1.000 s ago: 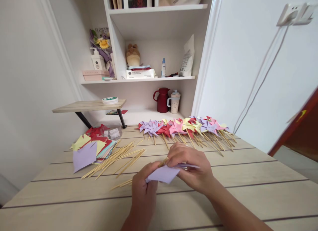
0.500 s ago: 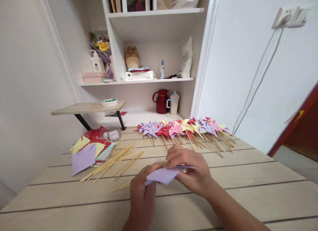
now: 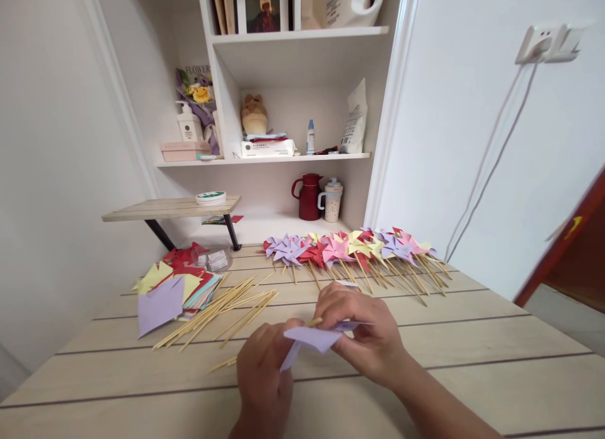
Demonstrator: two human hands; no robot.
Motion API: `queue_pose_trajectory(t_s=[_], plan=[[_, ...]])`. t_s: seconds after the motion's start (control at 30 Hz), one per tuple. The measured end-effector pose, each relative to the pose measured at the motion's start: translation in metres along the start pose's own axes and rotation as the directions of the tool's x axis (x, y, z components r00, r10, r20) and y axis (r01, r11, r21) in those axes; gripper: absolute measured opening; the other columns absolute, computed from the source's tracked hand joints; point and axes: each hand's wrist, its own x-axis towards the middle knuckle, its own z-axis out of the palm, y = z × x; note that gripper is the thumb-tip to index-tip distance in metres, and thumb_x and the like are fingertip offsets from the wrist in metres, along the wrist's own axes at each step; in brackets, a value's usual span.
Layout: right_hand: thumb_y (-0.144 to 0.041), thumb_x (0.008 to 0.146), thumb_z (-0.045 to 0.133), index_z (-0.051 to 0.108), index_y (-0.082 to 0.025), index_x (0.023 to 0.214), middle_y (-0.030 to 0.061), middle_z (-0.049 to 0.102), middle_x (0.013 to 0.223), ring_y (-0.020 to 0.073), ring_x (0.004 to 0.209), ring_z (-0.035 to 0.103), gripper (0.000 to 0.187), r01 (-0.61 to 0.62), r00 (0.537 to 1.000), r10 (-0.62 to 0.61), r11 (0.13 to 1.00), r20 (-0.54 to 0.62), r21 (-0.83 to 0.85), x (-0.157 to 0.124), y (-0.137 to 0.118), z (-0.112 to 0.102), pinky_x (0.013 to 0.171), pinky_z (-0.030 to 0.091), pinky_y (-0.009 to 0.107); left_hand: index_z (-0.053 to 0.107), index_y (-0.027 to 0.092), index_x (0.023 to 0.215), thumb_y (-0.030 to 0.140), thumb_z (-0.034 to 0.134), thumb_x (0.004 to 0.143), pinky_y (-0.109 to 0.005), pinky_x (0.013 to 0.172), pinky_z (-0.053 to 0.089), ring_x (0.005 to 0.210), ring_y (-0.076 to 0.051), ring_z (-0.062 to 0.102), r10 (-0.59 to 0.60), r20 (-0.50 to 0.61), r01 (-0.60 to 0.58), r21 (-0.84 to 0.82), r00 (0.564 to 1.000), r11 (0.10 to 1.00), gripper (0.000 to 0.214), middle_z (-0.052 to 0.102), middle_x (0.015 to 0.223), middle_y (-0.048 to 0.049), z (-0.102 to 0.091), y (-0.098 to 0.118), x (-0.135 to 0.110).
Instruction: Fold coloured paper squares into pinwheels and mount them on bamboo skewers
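Both my hands meet low in the middle of the view over a pale wooden table (image 3: 472,357). A lilac paper piece (image 3: 312,338) sits between them, partly folded. My left hand (image 3: 262,379) pinches its left corner, fingers closed. My right hand (image 3: 363,332) grips the paper's right side and a thin wooden stick (image 3: 314,322) whose tip shows at my fingertips. A loose pile of wooden sticks (image 3: 222,310) lies just to the left. Beyond my hands a row of finished paper pinwheels (image 3: 354,250) on sticks stretches across the table.
A stack of cut coloured paper (image 3: 172,285) lies at the left, with a small clear box (image 3: 215,259) behind it. A low wooden riser (image 3: 170,207) stands at the back left. Wall shelves hold a red jug (image 3: 309,194), a mug (image 3: 331,196) and bottles.
My hands have stayed on the lilac paper, and its left corner now hangs lower and more folded. The camera has tilted slightly.
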Motion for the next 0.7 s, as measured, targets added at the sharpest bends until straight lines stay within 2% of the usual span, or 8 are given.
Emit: queue_pose_trajectory(t_s=[0.17,0.23,0.37,0.43,0.57,0.7], plan=[[-0.015,0.086,0.067,0.057,-0.021,0.088,0.0053,0.07,0.082,0.0168,0.069,0.061,0.012,0.024,0.999,-0.021,0.996,-0.04,0.084,-0.003,0.002,0.003,0.068,0.052,0.037,0.063,0.018,0.11,0.011,0.041,0.096,-0.027,0.062,0.052,0.074,-0.016,0.068,0.05,-0.012,-0.049,0.014,0.999,0.999,0.027,0.073,0.089,-0.0058,-0.002,-0.001,-0.001],[-0.013,0.085,0.067,0.059,-0.022,0.095,0.005,0.071,0.083,0.0174,0.071,0.062,0.016,0.029,0.998,-0.024,0.993,-0.051,0.113,-0.005,0.003,0.004,0.069,0.053,0.037,0.063,0.018,0.111,0.009,0.042,0.095,-0.027,0.064,0.053,0.078,-0.017,0.068,0.045,-0.012,-0.045,0.02,0.999,0.999,0.028,0.073,0.092,-0.0065,-0.003,-0.002,-0.003],[-0.01,0.084,0.069,0.058,-0.024,0.119,0.0052,0.071,0.085,0.0181,0.072,0.063,0.038,0.044,0.998,-0.037,0.993,-0.058,0.11,-0.006,0.004,0.005,0.069,0.054,0.039,0.063,0.018,0.112,0.008,0.043,0.094,-0.029,0.068,0.055,0.082,-0.018,0.069,0.054,-0.007,-0.054,0.037,0.999,0.998,0.028,0.073,0.095,-0.0074,-0.004,-0.002,-0.004],[-0.011,0.085,0.068,0.062,-0.022,0.118,0.0063,0.071,0.084,0.0188,0.072,0.063,0.035,0.057,0.998,-0.054,0.996,-0.041,0.076,-0.004,0.003,0.004,0.069,0.053,0.039,0.063,0.017,0.11,0.009,0.044,0.095,-0.029,0.068,0.055,0.081,-0.018,0.068,0.076,-0.01,-0.075,0.051,0.997,0.996,0.026,0.074,0.094,-0.0081,-0.006,-0.001,-0.003],[-0.013,0.088,0.064,0.068,-0.02,0.103,0.008,0.072,0.081,0.0197,0.072,0.062,0.017,0.084,0.996,-0.084,0.996,-0.007,0.036,0.001,-0.002,0.002,0.068,0.053,0.04,0.064,0.015,0.104,0.012,0.045,0.096,-0.028,0.067,0.054,0.076,-0.017,0.067,0.123,-0.016,-0.121,0.087,0.992,0.989,0.02,0.075,0.088,-0.0082,-0.01,0.001,0.004],[-0.011,0.088,0.063,0.067,-0.019,0.102,0.0083,0.073,0.082,0.0195,0.072,0.064,0.016,0.097,0.995,-0.097,0.995,-0.002,0.006,0.003,-0.006,0.001,0.069,0.053,0.04,0.065,0.012,0.102,0.014,0.052,0.095,-0.028,0.067,0.053,0.075,-0.017,0.064,0.151,-0.034,-0.146,0.13,0.988,0.981,0.014,0.076,0.087,-0.0087,-0.013,0.004,0.007]])
